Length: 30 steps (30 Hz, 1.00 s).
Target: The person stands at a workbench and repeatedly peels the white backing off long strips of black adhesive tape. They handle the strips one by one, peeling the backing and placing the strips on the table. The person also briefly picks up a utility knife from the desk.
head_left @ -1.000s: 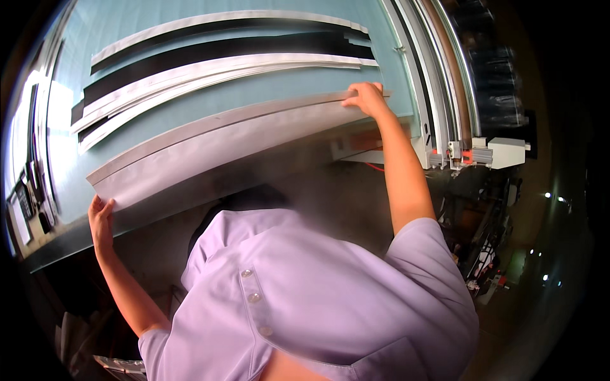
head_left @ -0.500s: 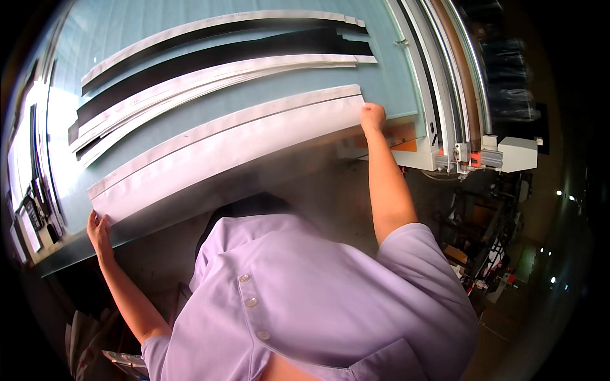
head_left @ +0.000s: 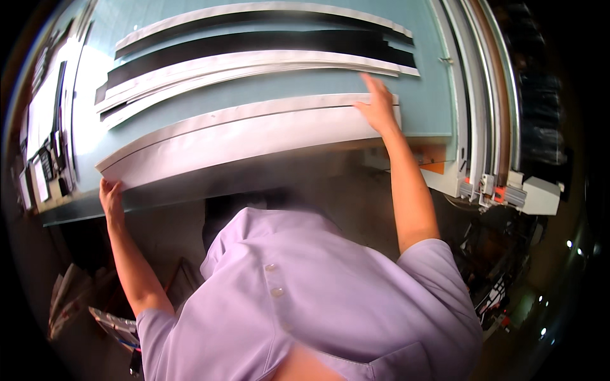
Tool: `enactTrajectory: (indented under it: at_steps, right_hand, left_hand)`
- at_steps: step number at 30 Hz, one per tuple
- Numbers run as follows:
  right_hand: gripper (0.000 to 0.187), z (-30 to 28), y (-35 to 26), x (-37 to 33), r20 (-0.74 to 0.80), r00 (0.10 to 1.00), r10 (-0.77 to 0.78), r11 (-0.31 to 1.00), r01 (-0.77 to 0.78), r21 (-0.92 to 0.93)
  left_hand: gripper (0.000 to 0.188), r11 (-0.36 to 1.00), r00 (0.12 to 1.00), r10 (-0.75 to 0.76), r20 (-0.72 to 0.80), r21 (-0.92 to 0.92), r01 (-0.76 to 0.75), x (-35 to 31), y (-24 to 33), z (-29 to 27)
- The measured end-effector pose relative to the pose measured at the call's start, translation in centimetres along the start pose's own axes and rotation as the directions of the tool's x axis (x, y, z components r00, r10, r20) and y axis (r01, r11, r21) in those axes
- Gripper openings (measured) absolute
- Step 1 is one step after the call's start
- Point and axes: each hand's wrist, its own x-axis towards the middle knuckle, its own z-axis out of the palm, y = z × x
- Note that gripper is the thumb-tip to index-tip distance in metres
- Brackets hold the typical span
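Note:
A long white strip of paper or sheet material [head_left: 254,130], with a dark line along its far edge, lies at the near edge of the glass-like table. My left hand [head_left: 112,202] pinches its near left corner between thumb and fingers. Over the strip's right end is my right hand [head_left: 379,106], its fingers stretched out and thumb apart. Whether its palm touches the strip, I cannot tell. Beyond lie white-edged black strips [head_left: 254,43] and a fanned stack of white strips [head_left: 248,65].
The pale blue tabletop [head_left: 427,108] ends just in front of me. A metal rail with a white end housing [head_left: 540,195] runs along its right side. Dark flat items and a calculator-like device [head_left: 47,164] lie at the left edge. Folded sheets [head_left: 67,298] stand below left.
My right hand has let go of the strip's right corner and opened over that end. The left hand stays at its corner. The view has shifted, and the strip lies straighter to me.

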Motion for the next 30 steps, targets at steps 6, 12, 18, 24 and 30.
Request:
enactTrajectory:
  at_steps: [6, 12, 18, 24, 30]
  right_hand:
    - [0.053, 3.8, -12.0, 4.2, 0.381, 0.820, -0.428, 0.894, 0.322, 0.312]
    - [0.033, 3.1, -12.4, 3.0, 0.566, 0.748, -0.347, 0.937, 0.247, 0.248]
    - [0.006, -0.8, -16.3, -1.4, 0.282, 0.923, -0.262, 0.965, 0.254, 0.066]
    - [0.031, -4.4, -19.4, -2.0, -0.018, 0.957, -0.289, 0.957, 0.289, 0.006]
    - [0.031, -2.3, -16.8, -2.5, -0.030, 0.960, -0.277, 0.960, 0.275, -0.058]
  left_hand:
    - [0.016, 0.981, 0.999, 0.011, -0.036, -0.191, -0.018, -0.4, -2.2, -1.1]
    - [0.018, 0.985, 0.997, 0.078, -0.022, -0.152, -0.080, -1.8, 1.0, 1.4]
    - [0.012, 0.969, 0.971, 0.236, 0.043, 0.072, -0.238, -1.8, 5.2, 0.8]
    - [0.015, 0.955, 0.939, 0.295, 0.177, -0.027, -0.295, 2.4, 8.7, 0.5]
    - [0.012, 0.956, 0.953, 0.251, 0.172, 0.113, -0.272, 5.5, 8.0, 3.1]
